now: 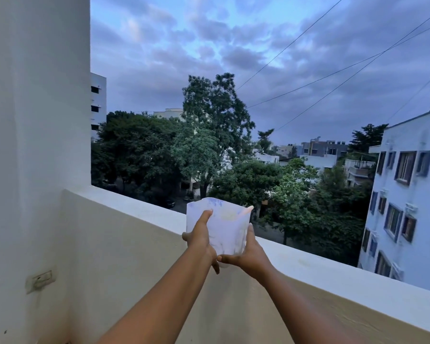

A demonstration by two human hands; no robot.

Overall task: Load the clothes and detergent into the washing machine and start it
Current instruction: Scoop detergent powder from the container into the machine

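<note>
A translucent white plastic container (224, 227) with bluish stains near its rim is held up in front of me, at the level of the balcony parapet's top. A pale pink stick-like handle (246, 211) pokes out of its open top on the right. My left hand (201, 237) grips the container's left side, with the thumb up along its wall. My right hand (246, 254) cups its lower right side and bottom. Neither the washing machine nor any clothes are in view.
A cream parapet wall (139, 244) with a white ledge (333, 269) runs diagonally across the front. A white pillar (35, 120) stands at the left, with a wall switch plate (41, 279) low on it. Beyond lie trees, buildings and overhead wires.
</note>
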